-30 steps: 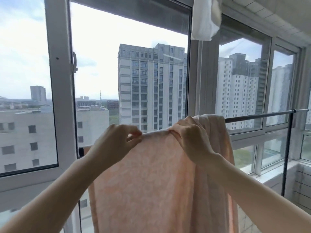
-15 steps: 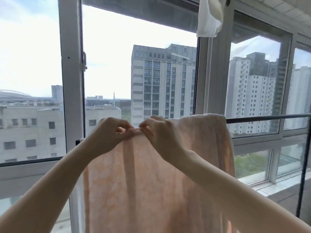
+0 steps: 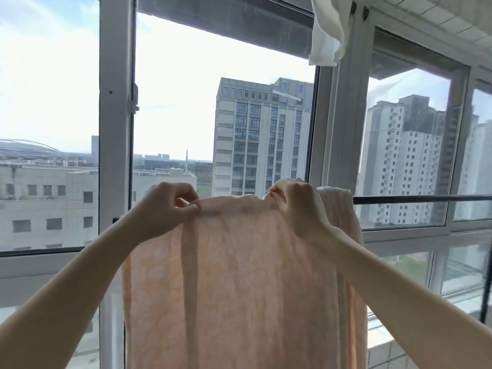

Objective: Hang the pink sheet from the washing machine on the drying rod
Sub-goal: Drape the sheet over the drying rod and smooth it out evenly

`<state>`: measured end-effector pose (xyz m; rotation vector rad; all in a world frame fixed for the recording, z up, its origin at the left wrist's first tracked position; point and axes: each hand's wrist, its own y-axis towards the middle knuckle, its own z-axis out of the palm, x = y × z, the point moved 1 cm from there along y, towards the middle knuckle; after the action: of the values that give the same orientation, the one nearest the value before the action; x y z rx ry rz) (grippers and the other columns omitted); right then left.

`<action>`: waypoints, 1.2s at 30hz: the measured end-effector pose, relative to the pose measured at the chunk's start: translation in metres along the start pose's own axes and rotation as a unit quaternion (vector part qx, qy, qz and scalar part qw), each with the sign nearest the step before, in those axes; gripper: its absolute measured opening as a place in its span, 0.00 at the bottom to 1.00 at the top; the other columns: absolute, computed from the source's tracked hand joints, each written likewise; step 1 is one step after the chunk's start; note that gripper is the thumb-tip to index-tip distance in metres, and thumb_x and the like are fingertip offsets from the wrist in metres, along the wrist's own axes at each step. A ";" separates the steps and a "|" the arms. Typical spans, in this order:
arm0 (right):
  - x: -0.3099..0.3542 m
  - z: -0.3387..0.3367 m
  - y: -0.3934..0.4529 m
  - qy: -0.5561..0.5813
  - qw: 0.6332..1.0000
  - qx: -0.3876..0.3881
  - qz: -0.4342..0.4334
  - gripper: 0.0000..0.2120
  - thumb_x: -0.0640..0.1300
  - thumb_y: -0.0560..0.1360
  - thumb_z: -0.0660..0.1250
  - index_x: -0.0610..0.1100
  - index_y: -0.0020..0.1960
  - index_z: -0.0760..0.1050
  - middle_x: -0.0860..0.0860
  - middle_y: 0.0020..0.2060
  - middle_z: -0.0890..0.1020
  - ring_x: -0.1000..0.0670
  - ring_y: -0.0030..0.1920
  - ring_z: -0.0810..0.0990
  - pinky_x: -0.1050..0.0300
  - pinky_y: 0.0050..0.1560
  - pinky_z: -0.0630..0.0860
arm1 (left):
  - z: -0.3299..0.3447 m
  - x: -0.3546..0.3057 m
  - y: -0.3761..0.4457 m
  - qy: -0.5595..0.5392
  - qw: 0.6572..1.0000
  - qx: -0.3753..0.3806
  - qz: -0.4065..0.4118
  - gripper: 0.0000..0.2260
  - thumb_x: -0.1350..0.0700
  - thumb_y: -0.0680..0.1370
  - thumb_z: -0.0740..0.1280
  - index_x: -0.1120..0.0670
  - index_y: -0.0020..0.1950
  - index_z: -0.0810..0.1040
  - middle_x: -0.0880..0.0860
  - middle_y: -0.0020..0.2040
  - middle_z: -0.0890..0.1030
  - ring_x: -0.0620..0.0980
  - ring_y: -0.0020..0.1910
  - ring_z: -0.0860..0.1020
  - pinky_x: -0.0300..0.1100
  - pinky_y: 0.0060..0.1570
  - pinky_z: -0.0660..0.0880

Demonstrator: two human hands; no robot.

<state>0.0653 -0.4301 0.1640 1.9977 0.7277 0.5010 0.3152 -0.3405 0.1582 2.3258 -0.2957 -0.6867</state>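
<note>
White window frame [image 3: 115, 155]: upright post at far left, glass panes on either side.
Left hand [image 3: 165, 206]: raised, fingers curled, pinching the top fold of the pink sheet.
Pink sheet [image 3: 239, 283]: draped over the drying rod, hanging down in long folds between both forearms.
Right hand [image 3: 300, 209]: apart from the left, gripping the sheet's top edge.
Drying rod [image 3: 420, 198]: dark bar, bare to the right.
White cloth [image 3: 326, 30]: hanging at top.
</note>
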 end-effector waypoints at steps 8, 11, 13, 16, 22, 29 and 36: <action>0.054 0.023 -0.020 0.087 0.987 0.018 -0.137 0.07 0.42 0.79 0.65 0.41 0.49 0.81 0.48 0.44 0.84 0.49 0.46 0.81 0.49 0.51 0.78 | -0.002 0.001 -0.004 0.028 1.000 0.004 0.015 0.02 0.55 0.75 0.72 0.50 0.46 0.84 0.43 0.38 0.83 0.36 0.38 0.80 0.25 0.38 0.73; 0.040 0.019 -0.023 0.122 0.983 0.041 -0.131 0.07 0.41 0.79 0.65 0.40 0.52 0.81 0.48 0.47 0.83 0.50 0.49 0.80 0.52 0.50 0.79 | 0.001 0.000 -0.004 0.069 0.997 0.006 0.016 0.04 0.52 0.76 0.70 0.50 0.48 0.83 0.41 0.38 0.82 0.35 0.37 0.80 0.25 0.37 0.73; 0.026 0.010 -0.020 0.100 0.987 0.039 -0.122 0.08 0.41 0.78 0.66 0.42 0.55 0.80 0.48 0.51 0.83 0.51 0.54 0.78 0.53 0.53 0.79 | 0.003 -0.004 -0.001 0.106 0.994 0.018 0.019 0.06 0.50 0.77 0.68 0.50 0.49 0.83 0.41 0.40 0.82 0.35 0.36 0.79 0.26 0.37 0.73; -0.005 -0.004 -0.014 0.051 0.996 0.042 -0.056 0.10 0.43 0.79 0.62 0.43 0.57 0.78 0.48 0.53 0.82 0.50 0.56 0.77 0.53 0.54 0.77 | 0.005 -0.016 0.004 0.126 0.991 0.040 0.023 0.08 0.48 0.78 0.67 0.47 0.54 0.81 0.44 0.50 0.83 0.38 0.44 0.80 0.38 0.50 0.79; -0.043 -0.013 -0.022 0.033 0.997 0.069 -0.019 0.11 0.43 0.79 0.57 0.45 0.50 0.79 0.50 0.49 0.82 0.51 0.53 0.77 0.55 0.56 0.74 | 0.040 -0.066 0.020 0.150 0.980 0.045 0.123 0.14 0.48 0.79 0.66 0.46 0.65 0.76 0.44 0.59 0.80 0.35 0.48 0.77 0.28 0.47 0.72; -0.055 -0.011 -0.019 -0.002 0.997 0.052 -0.053 0.10 0.43 0.80 0.60 0.44 0.55 0.79 0.49 0.51 0.82 0.50 0.53 0.78 0.58 0.57 0.74 | 0.078 -0.080 0.044 0.117 0.982 0.025 0.146 0.09 0.56 0.78 0.68 0.54 0.56 0.83 0.49 0.52 0.85 0.41 0.46 0.81 0.36 0.53 0.77; -0.062 -0.031 -0.034 0.009 0.993 0.098 -0.059 0.19 0.38 0.76 0.64 0.46 0.67 0.72 0.51 0.64 0.77 0.51 0.66 0.72 0.55 0.69 0.67 | 0.056 -0.051 0.037 0.172 0.984 0.002 0.042 0.05 0.58 0.80 0.65 0.55 0.47 0.80 0.52 0.40 0.83 0.47 0.37 0.81 0.42 0.40 0.80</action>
<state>-0.0090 -0.4386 0.1460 2.1193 0.9297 0.3897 0.2411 -0.3790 0.1683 2.3698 -0.2334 -0.2345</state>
